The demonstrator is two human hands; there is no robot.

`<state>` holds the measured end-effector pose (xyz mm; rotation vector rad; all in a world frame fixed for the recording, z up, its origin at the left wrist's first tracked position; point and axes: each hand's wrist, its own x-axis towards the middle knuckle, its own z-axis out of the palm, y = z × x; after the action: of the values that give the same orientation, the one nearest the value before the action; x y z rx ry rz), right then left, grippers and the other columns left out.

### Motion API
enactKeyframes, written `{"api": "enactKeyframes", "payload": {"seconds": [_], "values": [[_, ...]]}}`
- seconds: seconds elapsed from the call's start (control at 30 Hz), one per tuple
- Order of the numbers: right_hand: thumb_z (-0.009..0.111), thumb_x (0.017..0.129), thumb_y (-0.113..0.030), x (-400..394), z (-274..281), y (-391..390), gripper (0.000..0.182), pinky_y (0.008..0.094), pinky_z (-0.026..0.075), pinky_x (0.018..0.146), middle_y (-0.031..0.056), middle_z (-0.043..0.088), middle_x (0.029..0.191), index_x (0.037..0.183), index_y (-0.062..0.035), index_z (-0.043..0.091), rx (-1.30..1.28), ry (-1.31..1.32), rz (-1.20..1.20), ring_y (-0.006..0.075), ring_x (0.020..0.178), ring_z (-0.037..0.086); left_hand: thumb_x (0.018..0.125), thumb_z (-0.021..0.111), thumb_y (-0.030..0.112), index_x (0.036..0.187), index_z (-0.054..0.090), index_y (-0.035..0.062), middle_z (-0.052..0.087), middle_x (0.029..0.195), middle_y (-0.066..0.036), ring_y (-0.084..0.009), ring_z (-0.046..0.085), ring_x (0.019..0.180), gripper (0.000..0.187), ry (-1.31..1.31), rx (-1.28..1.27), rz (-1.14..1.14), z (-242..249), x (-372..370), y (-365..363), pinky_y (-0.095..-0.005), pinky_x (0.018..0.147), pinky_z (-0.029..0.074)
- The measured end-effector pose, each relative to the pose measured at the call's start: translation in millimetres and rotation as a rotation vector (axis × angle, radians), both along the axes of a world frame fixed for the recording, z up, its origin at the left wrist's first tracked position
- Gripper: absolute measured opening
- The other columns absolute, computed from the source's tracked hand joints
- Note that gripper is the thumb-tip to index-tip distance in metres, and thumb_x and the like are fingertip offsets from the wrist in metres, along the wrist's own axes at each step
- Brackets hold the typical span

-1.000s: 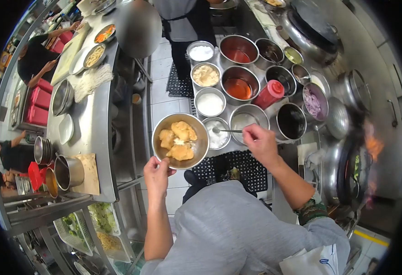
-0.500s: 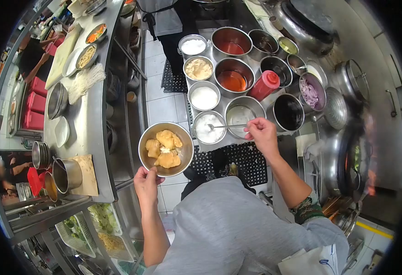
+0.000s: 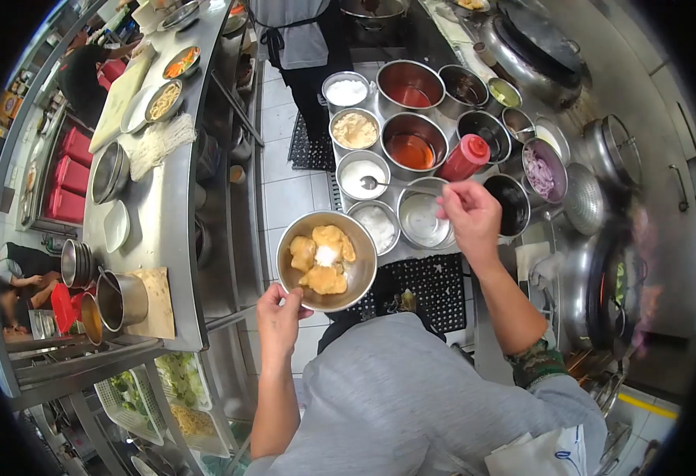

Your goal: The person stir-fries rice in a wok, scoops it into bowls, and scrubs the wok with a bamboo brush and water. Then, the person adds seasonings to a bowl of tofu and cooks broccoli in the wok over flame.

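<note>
White powder (image 3: pixel 326 255), likely one measure just added, now heaps in the metal bowl (image 3: pixel 358 279) the left hand (image 3: pixel 280 317) pinches; the right hand (image 3: pixel 470 216) grips a spoon (image 3: pixel 369 182).

Bright indoor light, pale sheen on steel counter (image 3: pixel 154 218), fisheye-bent edges, black corners

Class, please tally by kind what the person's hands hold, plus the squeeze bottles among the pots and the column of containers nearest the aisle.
Held bowl: 1
Held spoon: 1
Squeeze bottle: 1
White-filled containers: 3
Beige-filled container: 1
Total: 7
</note>
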<state>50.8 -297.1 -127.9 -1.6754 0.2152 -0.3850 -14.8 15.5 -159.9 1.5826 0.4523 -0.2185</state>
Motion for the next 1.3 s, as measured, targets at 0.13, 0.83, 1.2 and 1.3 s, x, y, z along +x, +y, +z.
{"api": "enactKeyframes", "payload": {"seconds": [0.13, 0.83, 1.2, 1.3], "values": [[0.059, 0.089, -0.006, 43, -24, 6, 0.009, 0.0219, 0.051, 0.057, 0.0055, 0.065, 0.073, 0.088, 0.0028, 0.062, -0.239, -0.042, 0.01, 0.0092, 0.064, 0.063, 0.088, 0.059, 0.011, 0.069, 0.047, 0.004, 0.057, 0.071, -0.004, -0.0096, 0.058, 0.062, 0.024, 0.025, 0.032, 0.022, 21, -9, 2, -0.0253, 0.056, 0.056], [0.063, 0.081, -0.013, 147, -68, 3, 0.008, 0.0358, 0.051, 0.058, 0.0118, 0.065, 0.068, 0.081, -0.0055, 0.065, -0.494, -0.176, -0.093, 0.0254, 0.061, 0.066, 0.089, 0.059, 0.01, 0.074, 0.049, 0.005, 0.061, 0.076, -0.005, -0.0098, 0.06, 0.067, 0.019, 0.018, 0.04, 0.18, 28, -18, 8, -0.0259, 0.059, 0.057], [0.064, 0.081, -0.012, 136, -48, -4, 0.009, 0.0361, 0.051, 0.059, 0.0141, 0.066, 0.072, 0.082, -0.0024, 0.065, -0.502, -0.145, -0.087, 0.0272, 0.065, 0.067, 0.09, 0.059, 0.01, 0.074, 0.049, 0.0056, 0.06, 0.076, -0.003, -0.0094, 0.06, 0.068, 0.019, -0.017, 0.017, 0.169, 29, -11, 5, -0.0256, 0.06, 0.056], [0.065, 0.082, -0.009, 118, -30, -5, 0.008, 0.0321, 0.049, 0.057, 0.0127, 0.065, 0.069, 0.083, -0.001, 0.063, -0.437, -0.209, -0.072, 0.0211, 0.061, 0.065, 0.09, 0.059, 0.011, 0.075, 0.049, 0.0057, 0.059, 0.075, -0.003, -0.0092, 0.06, 0.068, 0.019, -0.006, 0.021, 0.172, 28, -10, 5, -0.0254, 0.06, 0.056]]}}
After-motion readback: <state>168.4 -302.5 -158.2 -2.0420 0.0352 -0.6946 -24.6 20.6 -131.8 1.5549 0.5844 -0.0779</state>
